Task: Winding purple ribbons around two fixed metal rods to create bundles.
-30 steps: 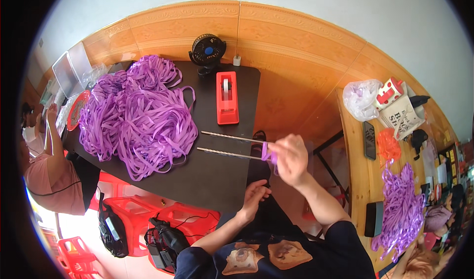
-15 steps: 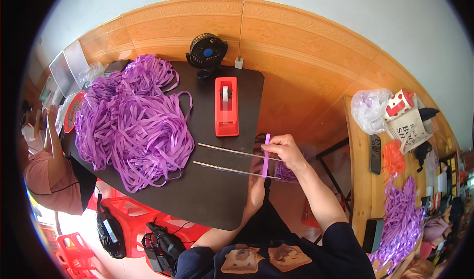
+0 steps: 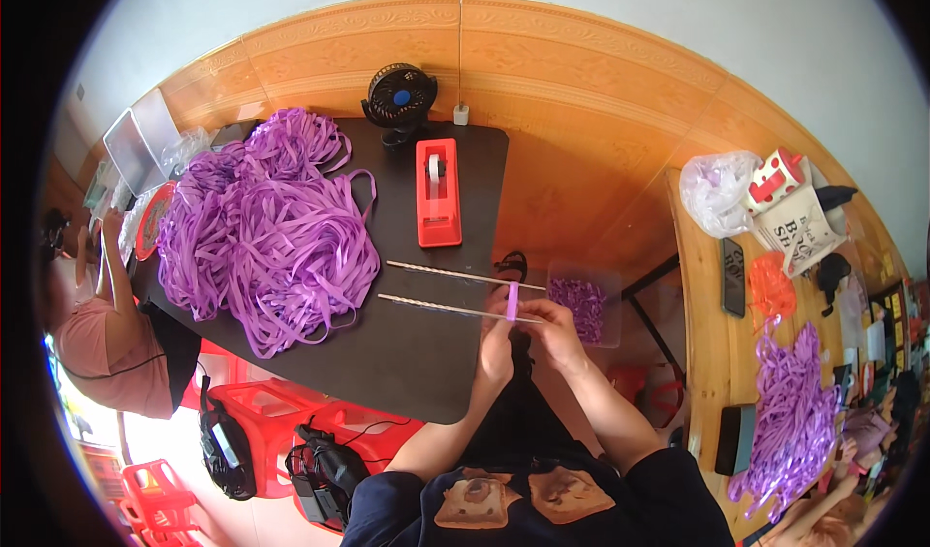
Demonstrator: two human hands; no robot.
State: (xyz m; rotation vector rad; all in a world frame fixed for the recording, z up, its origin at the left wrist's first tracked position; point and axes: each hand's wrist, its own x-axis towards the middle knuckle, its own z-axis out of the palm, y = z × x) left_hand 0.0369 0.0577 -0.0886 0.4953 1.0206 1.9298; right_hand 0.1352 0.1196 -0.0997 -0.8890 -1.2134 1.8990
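Note:
Two thin twisted metal rods (image 3: pixel 455 273) reach out side by side past the table's right edge. A short band of purple ribbon (image 3: pixel 512 300) goes across both of them near their free ends. My left hand (image 3: pixel 496 349) is at the ribbon's near end, by the lower rod, with its fingers closed on it. Just right of it, my right hand (image 3: pixel 555 334) pinches at the same end, fingertips touching the lower rod's tip. The fingers partly hide the ribbon's lower end.
A big heap of purple ribbon (image 3: pixel 281 247) covers the dark table's left side. Behind the rods stand a red tape dispenser (image 3: pixel 439 227) and a black fan (image 3: pixel 400 96). Below right is a clear bin (image 3: pixel 605 329) of purple pieces. A wooden table (image 3: pixel 707 353) lies right; another person (image 3: pixel 107 343) is left.
My right hand has come down from the ribbon's upper end to the lower rod. My left hand has risen beside it. The ribbon now lies closer around the rods, without its upper tail.

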